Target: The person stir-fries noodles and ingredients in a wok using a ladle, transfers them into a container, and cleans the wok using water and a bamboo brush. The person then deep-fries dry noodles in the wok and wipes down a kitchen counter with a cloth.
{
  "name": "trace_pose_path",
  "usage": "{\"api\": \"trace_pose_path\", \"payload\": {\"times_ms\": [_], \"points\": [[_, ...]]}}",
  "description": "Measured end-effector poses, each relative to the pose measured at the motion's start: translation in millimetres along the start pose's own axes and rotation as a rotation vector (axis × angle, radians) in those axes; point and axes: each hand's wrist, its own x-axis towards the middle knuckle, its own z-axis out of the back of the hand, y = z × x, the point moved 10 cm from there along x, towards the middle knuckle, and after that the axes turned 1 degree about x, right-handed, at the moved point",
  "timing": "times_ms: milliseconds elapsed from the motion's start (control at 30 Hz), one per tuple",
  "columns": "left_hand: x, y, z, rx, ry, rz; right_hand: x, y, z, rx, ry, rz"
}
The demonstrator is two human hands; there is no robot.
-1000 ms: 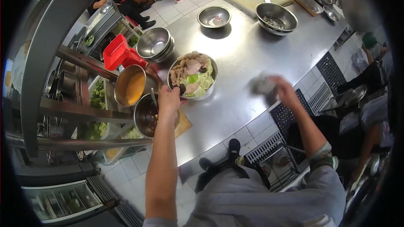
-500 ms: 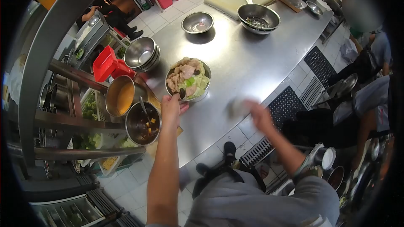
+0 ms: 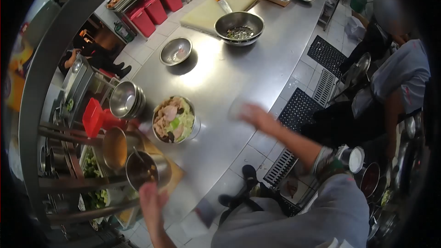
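My left hand [image 3: 152, 200], somewhat blurred, is empty, with fingers apart, just in front of the steel pot of dark sauce [image 3: 143, 170]. A spoon [image 3: 139, 155] leans in that pot. On the steel table, a metal bowl [image 3: 196, 127] stands full of pale raw meat slices [image 3: 166, 112], cabbage [image 3: 183, 126] and dark pieces that look like mushroom. My right hand [image 3: 257, 117] is low over the table toward its right edge, smeared by motion. At its fingertips is a blurred pale cloth-like thing [image 3: 236, 108], which I cannot make out clearly.
Stacked steel bowls [image 3: 126, 100], a red plastic container [image 3: 93, 118] and a pot of orange liquid [image 3: 115, 149] line the left side. Farther back are a single bowl [image 3: 176, 51], nested bowls [image 3: 239, 27] and a knife [image 3: 222, 2] on a cutting board [image 3: 197, 20]. Co-workers [image 3: 397, 73] stand at right.
My left hand has let go of the filled bowl and drawn back toward the sauce pot. My right hand is still over the table with the pale thing. The view has shifted.
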Motion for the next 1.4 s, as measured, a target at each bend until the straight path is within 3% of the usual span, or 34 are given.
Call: {"api": "trace_pose_path", "payload": {"times_ms": [33,67,133,200,267,333,400,433,533,600,700,833,900,933,1000,1067,1100,1133,1167,1233,1300,1367,1400], "points": [[-14.6,7.6,12.9,0.009,-0.005,-0.025,22.3,-3.7,73.9,0.170,-0.023,-0.177],[-26.6,12.8,22.6,0.015,-0.011,-0.055,43.4,-46.4,106.1,-0.300,-0.191,-0.002],[-61.3,22.7,36.8,0.128,-0.127,0.061,62.5,-108.5,183.0,-0.462,-0.333,-0.273],[-78.4,51.1,52.5,0.094,-0.016,0.130,63.5,-188.6,227.2,-0.556,-0.452,-0.485],[-98.9,48.7,56.1,0.135,-0.008,0.126,39.6,-201.2,255.4,-0.349,-0.609,-0.772],[-115.2,55.5,66.6,0.169,0.001,0.146,27.3,-206.4,242.4,-0.347,-0.654,-0.782],[-124.1,72.7,84.9,0.094,-0.072,0.156,0.5,-187.0,226.7,-0.148,-0.902,-0.695],[-128.5,80.3,90.4,0.084,-0.102,0.168,-9.7,-175.5,207.3,-0.032,-0.905,-0.657],[-130.1,93.8,91.8,0.020,-0.140,0.165,-43.3,-88.0,133.6,0.208,-0.957,-0.461],[-126.3,95.9,88.6,0.006,-0.072,0.148,-75.2,-5.6,73.6,0.244,-0.867,-0.624],[-125.9,97.7,92.2,-0.006,-0.037,0.104,-113.4,105.9,-16.9,0.482,-0.711,-0.646],[-140.9,94.1,108.1,-0.033,0.009,-0.020,-165.0,225.5,-118.7,0.493,-0.433,-0.514],[-157.7,110.6,135.4,-0.058,-0.025,-0.035,-170.5,273.9,-160.4,0.805,-0.153,-0.401],[-166.7,120.3,152.1,-0.073,-0.058,-0.047,-168.9,287.4,-148.0,0.797,-0.146,-0.382],[-188.7,147.9,192.2,-0.101,-0.133,-0.046,-153.1,298.7,-114.4,0.755,-0.058,-0.306],[-217.7,180.9,227.9,-0.122,-0.205,-0.026,-115.9,286.7,-63.6,0.454,-0.316,-0.110],[-231.9,201.4,248.3,-0.178,-0.297,0.026,-91.4,273.0,-56.7,0.227,-0.308,-0.158],[-245.6,220.1,266.1,-0.231,-0.384,0.079,-78.1,263.9,-56.7,-0.001,-0.303,-0.208],[-255.0,235.3,273.9,-0.244,-0.382,0.080,-79.4,264.2,-75.6,-0.012,-0.304,-0.201],[-266.6,268.9,292.4,-0.269,-0.461,0.177,-70.5,289.9,-126.5,-0.271,-0.314,-0.069],[-266.8,269.1,289.3,-0.301,-0.435,0.154,-101.5,358.6,-178.3,-0.181,-0.193,0.189],[-267.9,266.6,289.2,-0.319,-0.400,0.124,-140.1,421.3,-211.6,-0.053,0.160,0.476],[-266.3,264.5,286.2,-0.264,-0.337,0.092,-143.6,421.4,-203.2,-0.063,0.144,0.477]]}}
